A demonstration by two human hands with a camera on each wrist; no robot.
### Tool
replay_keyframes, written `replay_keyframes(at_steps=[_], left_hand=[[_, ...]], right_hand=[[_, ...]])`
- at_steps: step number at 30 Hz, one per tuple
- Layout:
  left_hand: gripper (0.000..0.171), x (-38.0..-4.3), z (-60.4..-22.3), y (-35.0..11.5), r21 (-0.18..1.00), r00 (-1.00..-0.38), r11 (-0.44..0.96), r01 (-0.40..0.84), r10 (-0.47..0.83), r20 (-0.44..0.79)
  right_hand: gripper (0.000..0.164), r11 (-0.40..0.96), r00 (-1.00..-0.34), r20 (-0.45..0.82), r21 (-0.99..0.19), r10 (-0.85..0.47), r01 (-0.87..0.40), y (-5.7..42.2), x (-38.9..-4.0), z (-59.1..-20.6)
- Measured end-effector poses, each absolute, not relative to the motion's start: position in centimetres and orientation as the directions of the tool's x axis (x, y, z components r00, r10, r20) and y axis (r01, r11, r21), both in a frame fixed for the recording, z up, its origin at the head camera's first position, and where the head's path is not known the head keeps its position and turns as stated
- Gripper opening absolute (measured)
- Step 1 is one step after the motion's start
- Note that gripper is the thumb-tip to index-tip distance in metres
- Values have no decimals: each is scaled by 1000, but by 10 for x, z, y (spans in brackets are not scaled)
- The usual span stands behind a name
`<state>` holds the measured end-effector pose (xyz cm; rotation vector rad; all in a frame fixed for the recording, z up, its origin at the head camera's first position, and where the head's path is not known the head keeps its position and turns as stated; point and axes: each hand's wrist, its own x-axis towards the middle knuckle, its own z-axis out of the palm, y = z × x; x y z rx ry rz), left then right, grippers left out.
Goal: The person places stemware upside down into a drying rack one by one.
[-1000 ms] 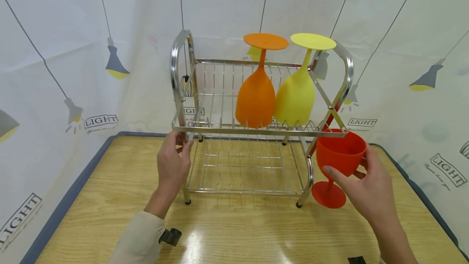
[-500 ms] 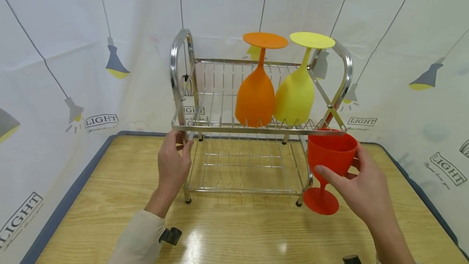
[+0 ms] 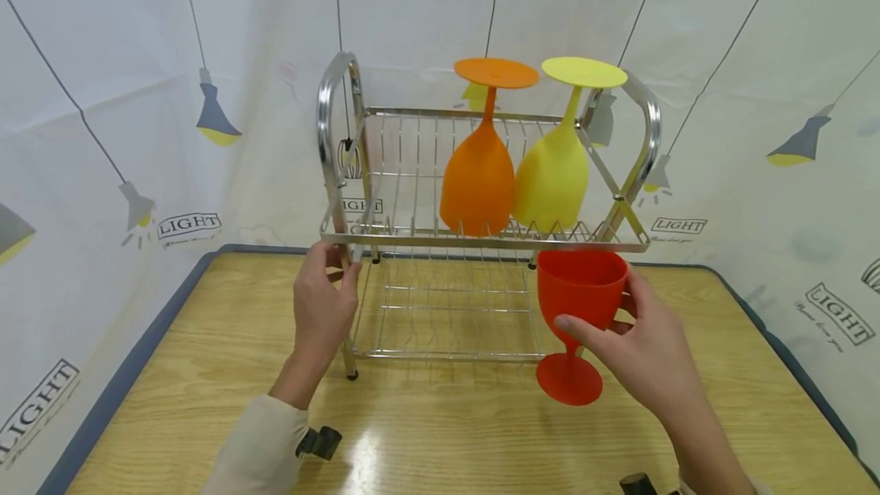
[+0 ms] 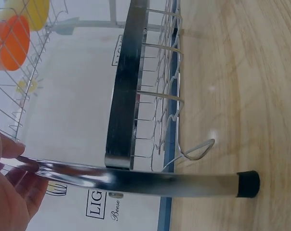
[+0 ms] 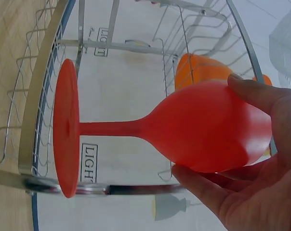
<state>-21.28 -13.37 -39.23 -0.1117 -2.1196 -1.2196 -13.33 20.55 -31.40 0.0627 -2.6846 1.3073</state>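
Observation:
A two-tier metal dish rack (image 3: 440, 241) stands on the table. My left hand (image 3: 325, 300) grips its left leg post just under the upper tier; the left wrist view shows the thumb and fingers (image 4: 32, 192) around the tube. My right hand (image 3: 646, 342) holds a red goblet (image 3: 580, 296) by its bowl, upright, mouth up, in front of the rack's lower right part. In the right wrist view its stem and round foot (image 5: 66, 130) extend free of the hand. An orange goblet (image 3: 479, 182) and a yellow goblet (image 3: 553, 178) stand upside down on the upper tier.
The lower tier (image 3: 457, 319) holds nothing that shows. Wood-grain table (image 3: 440, 434) surface lies in front of the rack and at both sides. A white backdrop (image 3: 268, 98) printed with lamps encloses the back and sides.
My right hand has moved left with the red goblet, from beside the rack's right leg to in front of the lower tier's right end. The left hand keeps its grip on the post.

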Motion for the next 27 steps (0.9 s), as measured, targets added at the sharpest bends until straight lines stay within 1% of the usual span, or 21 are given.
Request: replay_keyframes(at_steps=[4, 10, 13, 16, 19, 21, 24, 25, 27], left_hand=[[28, -212, -393, -134, 754, -770, 533, 384, -265, 580], [30, -213, -394, -135, 753, -758, 524, 397, -276, 591], [31, -210, -393, -133, 758, -742, 520, 394, -306, 596], [32, -203, -391, -130, 771, -714, 508, 384, -366, 596], [29, -194, -389, -125, 783, -696, 501, 369, -408, 590], [22, -187, -388, -120, 795, -715, 490, 358, -404, 571], [11, -177, -384, -111, 824, -784, 463, 327, -353, 510], [11, -174, -383, -108, 843, -816, 439, 311, -332, 474], [15, -169, -379, -102, 886, -879, 382, 263, -284, 384]], right_hand=[[86, 604, -990, 139, -789, -5, -114, 197, -137, -314], [85, 593, -991, 132, -796, -26, -122, 187, -142, -317], [85, 580, -992, 123, -806, -38, -122, 182, -144, -318], [83, 562, -991, 125, -816, -54, -133, 178, -144, -319], [81, 542, -990, 127, -828, -68, -143, 174, -144, -322], [80, 530, -989, 123, -835, -78, -146, 171, -144, -324], [80, 501, -990, 107, -854, -97, -142, 165, -144, -328], [80, 486, -990, 98, -863, -106, -137, 162, -144, -329], [80, 456, -989, 81, -880, -128, -131, 157, -144, -331]])
